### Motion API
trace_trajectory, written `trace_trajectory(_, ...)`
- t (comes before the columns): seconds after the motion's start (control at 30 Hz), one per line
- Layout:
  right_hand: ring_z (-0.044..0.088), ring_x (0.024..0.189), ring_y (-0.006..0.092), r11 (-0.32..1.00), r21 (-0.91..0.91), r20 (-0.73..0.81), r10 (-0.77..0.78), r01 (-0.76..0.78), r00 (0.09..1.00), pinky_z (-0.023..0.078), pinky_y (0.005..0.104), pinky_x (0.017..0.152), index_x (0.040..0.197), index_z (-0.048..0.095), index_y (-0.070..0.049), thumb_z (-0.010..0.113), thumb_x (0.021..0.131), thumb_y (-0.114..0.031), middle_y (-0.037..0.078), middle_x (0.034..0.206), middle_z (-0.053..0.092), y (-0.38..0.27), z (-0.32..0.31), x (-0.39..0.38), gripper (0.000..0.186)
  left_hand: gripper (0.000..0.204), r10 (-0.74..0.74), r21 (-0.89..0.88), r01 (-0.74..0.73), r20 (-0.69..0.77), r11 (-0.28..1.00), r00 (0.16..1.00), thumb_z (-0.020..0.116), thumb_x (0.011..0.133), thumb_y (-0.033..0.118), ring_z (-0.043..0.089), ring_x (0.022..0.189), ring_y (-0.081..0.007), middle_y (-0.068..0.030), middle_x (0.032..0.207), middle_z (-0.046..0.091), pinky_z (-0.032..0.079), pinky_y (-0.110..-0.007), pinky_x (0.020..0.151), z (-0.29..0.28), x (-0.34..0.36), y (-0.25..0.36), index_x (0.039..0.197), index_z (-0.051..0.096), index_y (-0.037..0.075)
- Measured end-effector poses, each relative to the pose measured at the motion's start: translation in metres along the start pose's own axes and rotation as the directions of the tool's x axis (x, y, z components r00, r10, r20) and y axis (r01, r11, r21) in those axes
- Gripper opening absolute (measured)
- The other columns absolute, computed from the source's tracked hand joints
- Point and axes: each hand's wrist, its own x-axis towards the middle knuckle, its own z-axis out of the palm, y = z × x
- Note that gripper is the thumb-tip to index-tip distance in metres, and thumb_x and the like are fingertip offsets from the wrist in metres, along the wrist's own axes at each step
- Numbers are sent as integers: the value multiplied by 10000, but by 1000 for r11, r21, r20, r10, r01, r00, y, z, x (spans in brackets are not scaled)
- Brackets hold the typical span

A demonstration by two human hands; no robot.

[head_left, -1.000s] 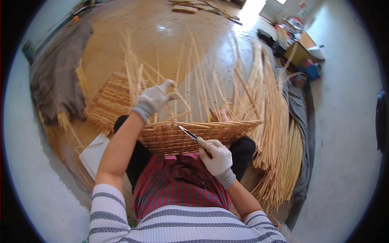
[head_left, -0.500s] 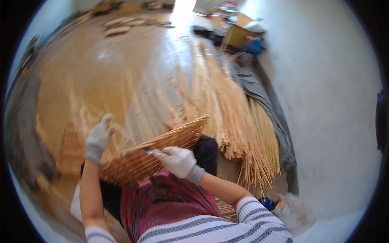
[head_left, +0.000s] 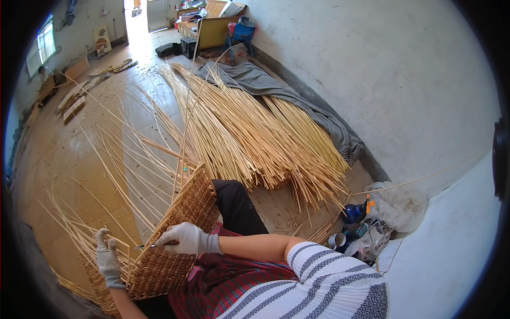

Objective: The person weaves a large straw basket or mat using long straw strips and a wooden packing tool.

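Observation:
A brown woven wicker panel (head_left: 178,223), part of a basket, leans tilted across my lap, with long loose rods fanning out beyond its rim. My right hand (head_left: 186,239), in a white glove, is closed around a slim, dark pointed tool (head_left: 147,245) and rests against the upper edge of the weave. The tool's tip points left, toward the rods at the rim. My left hand (head_left: 108,260), also gloved, is at the panel's left end, its thumb and fingers closed about a bent wicker rod (head_left: 120,241). Another woven section (head_left: 95,282) shows below that hand.
A large heap of pale rods (head_left: 255,143) lies ahead, partly under a grey cloth (head_left: 297,101) along the wall. Right of me are a blue spray bottle (head_left: 353,212), a cup (head_left: 336,241) and plastic bags (head_left: 398,207). A blue chair (head_left: 241,33) stands farther back.
The view has swung, so the rod heap appears farther left. The panel now slopes more steeply. My right hand with the tool has come closer to my left hand, near the panel's left end.

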Motion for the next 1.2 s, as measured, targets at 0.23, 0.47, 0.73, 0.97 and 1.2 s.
trace_trajectory(0.23, 578, 611, 87, 540, 628, 297, 500, -561, 813, 486, 245, 558, 1276, 682, -150, 719, 915, -188, 14, 929, 696, -5, 10, -19, 365, 525, 44, -32, -45, -25, 998, 999, 559, 967, 586, 351, 665, -60, 51, 770, 408, 316, -250, 583, 5, 5, -15, 1250, 530, 144)
trace_trajectory(0.47, 648, 858, 317, 935, -330, 281, 233, -134, 931, 534, 456, 777, 989, 739, -186, 661, 780, -177, 98, 873, 676, -63, -79, -126, 223, 499, -50, 77, 44, 74, 996, 996, 513, 1013, 544, 412, 781, -102, 9, 1075, 517, 377, -271, 686, -11, 0, -46, 1286, 522, 127)
trace_trajectory(0.73, 636, 973, 314, 840, -543, 530, 352, -9, 772, 521, 448, 830, 986, 729, -111, 647, 842, -267, 111, 1015, 668, -76, -80, -109, 227, 485, -195, -118, 200, 53, 973, 979, 596, 957, 367, 588, 990, -203, -43, 1250, 608, 480, -349, 868, -17, -14, 0, 1392, 551, 156)
trace_trajectory(0.97, 640, 965, 285, 817, -517, 4, -295, 255, 956, 503, 412, 857, 1118, 715, -112, 788, 784, -264, 67, 980, 675, -82, -38, 35, 374, 521, -335, 320, 305, 42, 897, 941, 527, 942, 607, 675, 803, -425, -201, 772, 665, 482, -493, 667, -6, -1, 45, 1280, 477, 215)
trace_trajectory(1.2, 653, 735, 229, 733, -559, 222, -317, 387, 922, 510, 378, 628, 855, 696, -153, 762, 809, -374, 29, 771, 659, -47, 23, 62, 235, 557, -217, 309, 219, -39, 926, 975, 524, 928, 648, 615, 639, -318, -143, 687, 568, 451, -440, 593, -10, -10, 28, 1246, 500, 191)
